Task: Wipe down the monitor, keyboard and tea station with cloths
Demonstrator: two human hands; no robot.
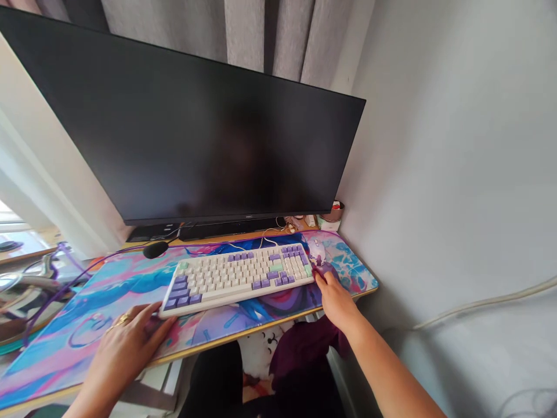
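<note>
Beneath a large dark monitor (pixel 217 151), a white, purple and mint keyboard (pixel 239 276) lies aslant on a patterned mat (pixel 143 278), which covers most of the wood-edged counter (pixel 191 353). The left hand (pixel 126 337), wearing a gold-coloured ring (pixel 124 319), is at the keyboard's left front corner. Its fingers point toward the left end and its thumb comes to the front edge, so the grip is partly open around that corner; whether it holds firmly, I cannot tell. The right hand (pixel 334 295) is at the opposite end, touching the right front corner with its fingers mostly folded. How tightly that grip is closed, and whether it has hold of the keyboard or only rests against it, I cannot tell either.

Just beyond the right hand, a pale and purple mouse (pixel 317 252) sits beside the keyboard's right end. A rounded black microphone head (pixel 155 249) hangs over the mat near the keyboard's far left corner. A long dark bar (pixel 230 229) lies below the monitor, with grey curtains (pixel 248 35) behind and a plain wall (pixel 456 145) to the right.
</note>
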